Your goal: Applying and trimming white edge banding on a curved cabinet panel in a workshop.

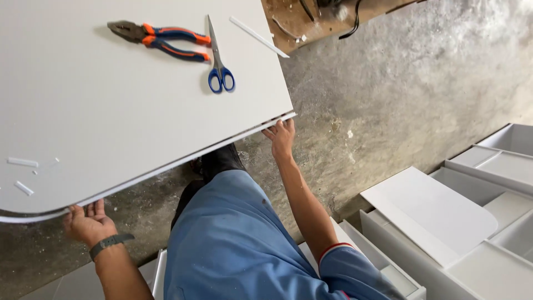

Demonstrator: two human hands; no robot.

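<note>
Two hands, left [88, 223] and right [281, 139], fingers curled gripping white panel [111, 111] near edge; tilting could slide pliers [158, 40], scissors [218, 55] off.

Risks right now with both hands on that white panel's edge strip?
1. Pliers and scissors lie loose on the white panel; a tilt may slide them off toward the legs.
2. The edge strip looks parted from the panel near the right hand; it could peel further.
3. The left hand fingers under the rim could get pinched.

Hands [183, 180] under white panel [111, 111] edge (pliers [158, 39], scissors [217, 53] on top)
</note>
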